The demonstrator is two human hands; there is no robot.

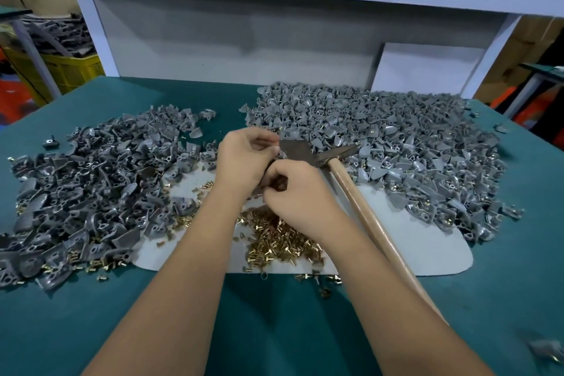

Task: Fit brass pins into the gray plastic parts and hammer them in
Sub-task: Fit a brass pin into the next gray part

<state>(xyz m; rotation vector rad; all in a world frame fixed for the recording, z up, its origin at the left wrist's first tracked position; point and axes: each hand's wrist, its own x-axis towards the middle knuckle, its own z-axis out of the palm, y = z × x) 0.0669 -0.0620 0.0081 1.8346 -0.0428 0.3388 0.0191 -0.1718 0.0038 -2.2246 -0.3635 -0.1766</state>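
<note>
Teal cloth covers the desk, and no brand, label or writing can be read anywhere in view. At far left, beyond the desk, a yellow slotted plastic crate holds dark scrap. On the left half of the desk lies a darker heap of gray plastic wing-shaped parts, with loose brass pins scattered along its near edge. A pale gray mat lies in the middle of the desk, and on it, just below the hands, sits a pile of short flanged brass pins.

Above that pile the two hands meet. The left hand has its fingers curled inward, thumb and fingertips closed on a small dark piece that is mostly hidden; what it is cannot be made out. The right hand touches the left, its fingers bent and pinched at the same spot; whether a pin sits between them cannot be told.

Just right of the hands a hammer with a rusty steel head and pale wooden handle lies on the mat, head against the heap beyond, handle running toward the near right. Further right spreads a larger, lighter heap of gray plastic parts, some showing brass. Behind stands a white shelf frame with a gray back panel.
</note>
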